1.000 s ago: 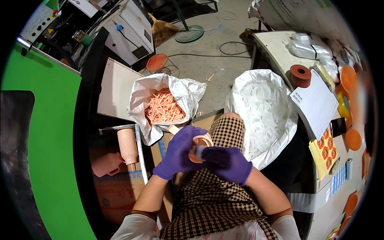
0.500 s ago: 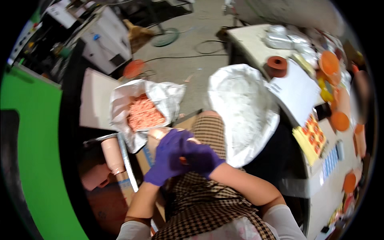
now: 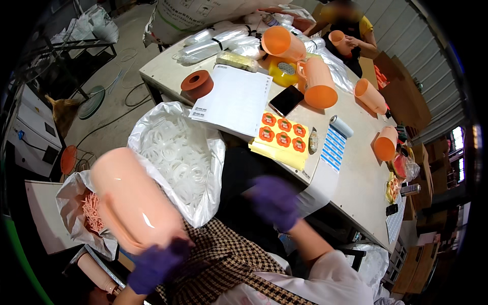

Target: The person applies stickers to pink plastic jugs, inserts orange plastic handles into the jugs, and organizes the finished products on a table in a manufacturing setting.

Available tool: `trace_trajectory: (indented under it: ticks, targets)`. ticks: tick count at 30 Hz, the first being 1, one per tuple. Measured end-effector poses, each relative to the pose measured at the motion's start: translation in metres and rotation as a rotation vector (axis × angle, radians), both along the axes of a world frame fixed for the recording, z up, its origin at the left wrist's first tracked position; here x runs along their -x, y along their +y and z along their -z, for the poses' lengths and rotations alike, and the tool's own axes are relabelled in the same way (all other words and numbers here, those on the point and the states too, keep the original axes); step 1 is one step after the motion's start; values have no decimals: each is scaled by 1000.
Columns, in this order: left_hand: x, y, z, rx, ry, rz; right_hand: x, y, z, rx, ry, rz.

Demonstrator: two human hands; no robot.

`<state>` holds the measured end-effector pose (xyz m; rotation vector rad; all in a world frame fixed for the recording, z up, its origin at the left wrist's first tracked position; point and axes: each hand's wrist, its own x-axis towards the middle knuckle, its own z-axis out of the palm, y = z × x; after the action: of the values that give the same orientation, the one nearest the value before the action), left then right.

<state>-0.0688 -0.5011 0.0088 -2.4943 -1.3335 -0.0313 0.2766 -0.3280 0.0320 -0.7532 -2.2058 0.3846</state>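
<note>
Over at the near side of the white worktable [image 3: 356, 168], the person in purple gloves is holding a shiny peach pitcher [image 3: 134, 198] out past the left side of their lap, and I'm kinda staring at how it's sitting. Left hand [image 3: 160, 264] is gripping it down at the near end, with the forearm coming up from the bottom edge and the wrist staying low, so basically the whole body of the thing is sticking out beyond the glove. Its long axis is slanting, smooth rounded end pointing away and to the left, other end aiming back toward the checked apron [image 3: 223, 249]. The handle [image 3: 118, 226] is running along the lower left flank, and the glove is hiding most of the near end, so I'm not making out the mouth. Right hand [image 3: 276, 202] is hanging in the air near the table edge, well apart from the pitcher, elbow bent and fingers pointing left. It's blurring badly, so I can't tell if it's open or curled. Beyond the pitcher, a white sack [image 3: 211, 198] of clear rings [image 3: 175, 157] is standing between it and the table, and peach strips [image 3: 91, 213] are filling another bag.
</note>
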Motion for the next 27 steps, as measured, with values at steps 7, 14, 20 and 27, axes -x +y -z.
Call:
trace_trajectory:
  ticks: [7,14,20,27]
  targets:
    - [-54,36,78,-37,89,602,-236,62,70,21,-101,870]
    - [-63,45,81,-386,459,683,-243,71,82,363,36,1007]
    - [-70,56,64,-237,372,749,-184,49,45,-169,-30,834]
    - [-89,78,31,101,201,808,44,68,32,611,194,66]
